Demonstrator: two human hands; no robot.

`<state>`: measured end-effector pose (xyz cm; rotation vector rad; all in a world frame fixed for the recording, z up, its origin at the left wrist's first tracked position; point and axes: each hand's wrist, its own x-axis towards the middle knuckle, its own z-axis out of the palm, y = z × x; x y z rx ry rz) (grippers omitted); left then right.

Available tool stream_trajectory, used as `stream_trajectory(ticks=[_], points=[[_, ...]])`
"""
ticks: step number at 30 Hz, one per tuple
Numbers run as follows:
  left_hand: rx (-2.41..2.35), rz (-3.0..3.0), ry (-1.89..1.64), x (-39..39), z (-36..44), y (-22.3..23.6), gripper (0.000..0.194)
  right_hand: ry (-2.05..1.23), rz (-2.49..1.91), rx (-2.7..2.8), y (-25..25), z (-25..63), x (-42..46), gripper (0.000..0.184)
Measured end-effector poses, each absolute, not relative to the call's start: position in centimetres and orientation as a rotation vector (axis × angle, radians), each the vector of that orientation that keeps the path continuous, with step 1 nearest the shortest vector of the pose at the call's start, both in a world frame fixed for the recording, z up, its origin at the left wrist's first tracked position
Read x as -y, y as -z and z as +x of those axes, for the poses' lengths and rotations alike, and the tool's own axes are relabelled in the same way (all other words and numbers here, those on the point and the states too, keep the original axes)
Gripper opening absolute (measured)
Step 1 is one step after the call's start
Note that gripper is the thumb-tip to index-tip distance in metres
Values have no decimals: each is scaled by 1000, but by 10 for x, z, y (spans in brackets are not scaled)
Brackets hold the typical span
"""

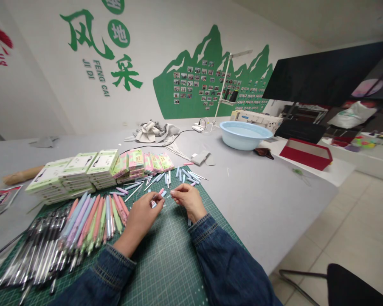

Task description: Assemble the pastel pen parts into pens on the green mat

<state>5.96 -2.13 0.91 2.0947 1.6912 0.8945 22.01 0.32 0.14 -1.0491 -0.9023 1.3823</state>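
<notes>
Over the green cutting mat point(166, 263), my left hand point(143, 214) and my right hand point(189, 199) face each other, a small gap between their fingertips. The fingers of both hands are pinched. A tiny pale piece shows at the right fingertips, too small to name; whatever the left fingers hold is hidden. Pastel pen parts point(181, 173) lie just beyond my hands, blue, pink and white. Left of my left hand, pastel pens point(89, 219) lie in a row beside many clear pens with black parts point(35, 250).
Stacked white-green boxes point(104, 163) and pink-green small boxes point(136, 159) stand behind the pens. Grey cloth point(153, 131) lies farther back. A light-blue basin point(245, 135), a sewing machine point(258, 119) and a red box point(306, 154) are at the right. A black chair point(353, 284) stands beside the table.
</notes>
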Motion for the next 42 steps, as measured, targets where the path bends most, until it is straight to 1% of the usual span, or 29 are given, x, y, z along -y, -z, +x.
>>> stream_trajectory(ticks=[11,18,23,30,33,36,42], points=[[-1651,2141,-935,25,62,-12,13,-1356,-1016,951,-2,217,-1,27],[-1636,2277,-950,28,63,-14,11,-1255,-1024,1044,-3,215,0,21],[-1613,2398,-985,30,63,-14,11,-1254,-1033,1048,-2,215,-1,16],[-1599,2469,-1015,31,63,-13,13,-1257,-1038,1033,-3,213,1,19],[-1612,2484,-1029,32,62,-12,16,-1291,-1016,1046,-4,208,5,21],[-1621,2469,-1064,32,60,-12,18,-1391,-989,1000,-5,204,7,23],[-1660,2270,-1099,32,56,-13,19,-1557,-913,929,-7,207,8,28]])
